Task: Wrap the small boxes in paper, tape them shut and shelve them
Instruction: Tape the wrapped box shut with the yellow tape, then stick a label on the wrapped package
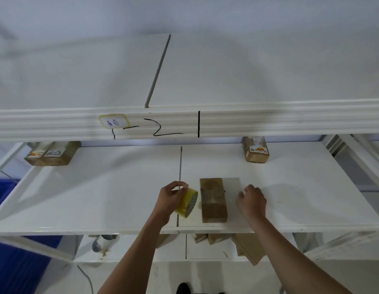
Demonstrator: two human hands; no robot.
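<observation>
The left hand (170, 199) grips a roll of yellowish tape (188, 203), fingers curled over its rim, above the front edge of the white shelf (99, 192). Just right of the roll, a brown wrapped box (213, 200) lies lengthwise at the front edge. The right hand (252, 202) rests on the shelf beside the box, fingers loosely curled, holding nothing. Two more wrapped boxes sit near the rear corners: one left (51, 153), one right (256, 150).

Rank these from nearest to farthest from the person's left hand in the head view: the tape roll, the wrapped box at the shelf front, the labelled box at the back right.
1. Tape roll: in the left hand grip.
2. Wrapped box: just right of it, shelf front.
3. Labelled box: back right, under the upper shelf.
</observation>
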